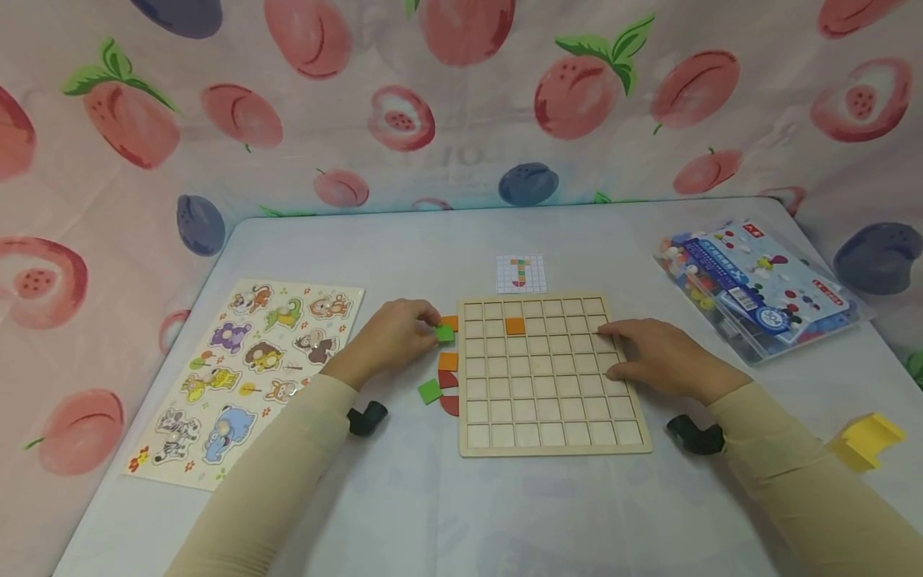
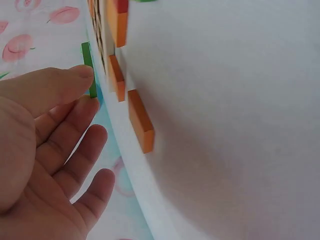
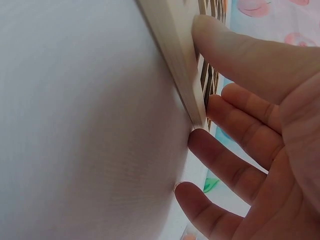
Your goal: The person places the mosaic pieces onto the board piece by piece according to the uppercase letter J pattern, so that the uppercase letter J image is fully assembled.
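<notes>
Between thumb and fingertips, my left hand (image 1: 392, 338) pinches a green square tile (image 1: 445, 333), which stands on edge in the left wrist view. It is just left of the wooden grid board (image 1: 555, 449). Beside the board's left edge lie two orange tiles (image 1: 448, 363), another green tile (image 1: 429, 391) and two red rounded pieces (image 1: 450, 405). One orange tile (image 1: 515, 326) sits in a cell in the second row. My right hand (image 1: 659, 357) rests at the board's right edge, its thumb (image 3: 215, 35) and fingertips touching the rim, fingers spread and only slightly bent.
A small pattern card (image 1: 521, 274) with a coloured figure on a grid lies behind the board. At left is an animal puzzle board (image 1: 288, 377). A clear plastic box (image 1: 764, 288) of colourful pieces stands at the back right, a yellow block-like object (image 1: 868, 441) at the right.
</notes>
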{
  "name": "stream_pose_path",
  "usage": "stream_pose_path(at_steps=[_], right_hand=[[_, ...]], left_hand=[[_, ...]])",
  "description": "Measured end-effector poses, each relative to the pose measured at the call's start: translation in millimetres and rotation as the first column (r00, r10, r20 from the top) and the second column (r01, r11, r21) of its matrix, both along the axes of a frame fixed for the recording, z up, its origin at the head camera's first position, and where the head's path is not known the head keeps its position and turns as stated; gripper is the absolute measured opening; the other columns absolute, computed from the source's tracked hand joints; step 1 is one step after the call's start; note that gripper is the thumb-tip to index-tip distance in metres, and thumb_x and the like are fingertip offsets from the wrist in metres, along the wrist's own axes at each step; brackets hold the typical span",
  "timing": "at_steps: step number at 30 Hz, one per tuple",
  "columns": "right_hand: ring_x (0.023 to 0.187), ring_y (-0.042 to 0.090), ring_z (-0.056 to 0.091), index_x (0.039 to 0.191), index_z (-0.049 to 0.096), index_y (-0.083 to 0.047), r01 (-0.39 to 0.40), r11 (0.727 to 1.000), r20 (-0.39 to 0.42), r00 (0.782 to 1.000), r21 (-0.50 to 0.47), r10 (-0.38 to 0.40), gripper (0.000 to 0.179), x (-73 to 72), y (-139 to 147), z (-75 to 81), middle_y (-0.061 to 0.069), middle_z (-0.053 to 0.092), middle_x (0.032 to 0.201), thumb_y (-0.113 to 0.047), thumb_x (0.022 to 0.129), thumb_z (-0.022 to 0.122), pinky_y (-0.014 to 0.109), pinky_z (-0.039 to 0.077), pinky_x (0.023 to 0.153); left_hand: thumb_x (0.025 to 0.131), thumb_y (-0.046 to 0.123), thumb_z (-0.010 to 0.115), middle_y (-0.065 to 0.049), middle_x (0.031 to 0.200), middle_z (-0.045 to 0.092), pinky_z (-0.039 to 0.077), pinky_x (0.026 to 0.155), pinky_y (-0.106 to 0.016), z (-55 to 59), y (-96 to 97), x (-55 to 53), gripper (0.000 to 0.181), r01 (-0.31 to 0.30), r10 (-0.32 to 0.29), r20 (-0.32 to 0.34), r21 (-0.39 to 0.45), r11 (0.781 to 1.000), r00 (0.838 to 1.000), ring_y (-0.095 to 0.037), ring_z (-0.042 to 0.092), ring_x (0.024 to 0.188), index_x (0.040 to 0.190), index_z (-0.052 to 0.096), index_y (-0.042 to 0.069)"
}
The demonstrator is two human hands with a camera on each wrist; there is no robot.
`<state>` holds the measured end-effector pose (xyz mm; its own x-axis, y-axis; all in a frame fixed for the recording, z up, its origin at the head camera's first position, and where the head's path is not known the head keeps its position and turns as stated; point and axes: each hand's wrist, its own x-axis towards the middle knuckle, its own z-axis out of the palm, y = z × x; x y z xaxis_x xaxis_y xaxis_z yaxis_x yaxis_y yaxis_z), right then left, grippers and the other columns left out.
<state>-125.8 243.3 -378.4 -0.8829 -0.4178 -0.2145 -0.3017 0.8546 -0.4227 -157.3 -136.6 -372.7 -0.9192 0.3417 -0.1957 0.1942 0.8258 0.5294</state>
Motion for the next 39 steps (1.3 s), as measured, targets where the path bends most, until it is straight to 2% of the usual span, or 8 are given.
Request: stream_pose_path(at_steps=[7,18,27,34,39], right_hand=[[0.130,0.050,0.044,0.141,0.052,0.003,0.005,1.000,0.007,1.000,0.006,-0.005,0.067,0.0,1,-0.7,0.029,0.051,0.140,-0.028,0.088,0.079,0.063,0.035,0.105],[0.130,0.050,0.044,0.140,0.053,0.002,0.017,1.000,0.021,1.000,0.014,-0.018,0.066,-0.1,0,-1.4,0.029,0.051,0.140,-0.028,0.087,0.079,0.063,0.034,0.105],[0.131,0.049,0.043,0.142,0.051,0.002,0.021,1.000,0.019,1.000,0.015,-0.022,0.065,1.2,0,-1.9,0.029,0.050,0.141,-0.024,0.088,0.078,0.062,0.034,0.107],[0.130,0.049,0.044,0.141,0.052,0.002,0.017,1.000,0.012,1.000,0.010,-0.018,0.066,0.4,0,-1.0,0.029,0.051,0.141,-0.026,0.088,0.078,0.062,0.035,0.106],[0.130,0.050,0.044,0.141,0.052,0.002,0.013,1.000,0.015,1.000,0.010,-0.013,0.068,-0.5,-1,0.4,0.028,0.051,0.141,-0.029,0.087,0.079,0.062,0.035,0.105]], left_hand=[[0.091,0.013,0.072,-0.003,0.114,0.067,0.047,0.100,-0.039,1.3,5.3,-1.3,0.025,0.005,-0.005,0.000,0.012,1.000,1.000,-0.024,0.055,0.112,0.116,0.070,0.010],[0.091,0.016,0.073,-0.001,0.112,0.066,0.047,0.099,-0.035,5.2,27.2,-3.1,0.025,0.019,-0.019,0.009,0.015,1.000,1.000,-0.022,0.053,0.108,0.115,0.069,0.012],[0.092,0.011,0.066,-0.001,0.111,0.066,0.050,0.089,-0.030,7.3,43.4,-7.0,0.024,0.075,-0.075,-0.007,0.028,0.997,0.997,-0.021,0.053,0.103,0.116,0.069,0.010],[0.090,0.010,0.061,-0.001,0.116,0.066,0.048,0.092,-0.031,9.3,59.0,-9.0,0.027,0.076,-0.076,0.010,0.025,0.997,0.997,-0.020,0.052,0.106,0.116,0.070,0.012],[0.092,0.011,0.063,0.000,0.114,0.067,0.048,0.094,-0.031,8.4,67.6,-11.5,0.024,0.115,-0.115,-0.016,0.016,0.993,0.993,-0.018,0.054,0.105,0.115,0.070,0.012]])
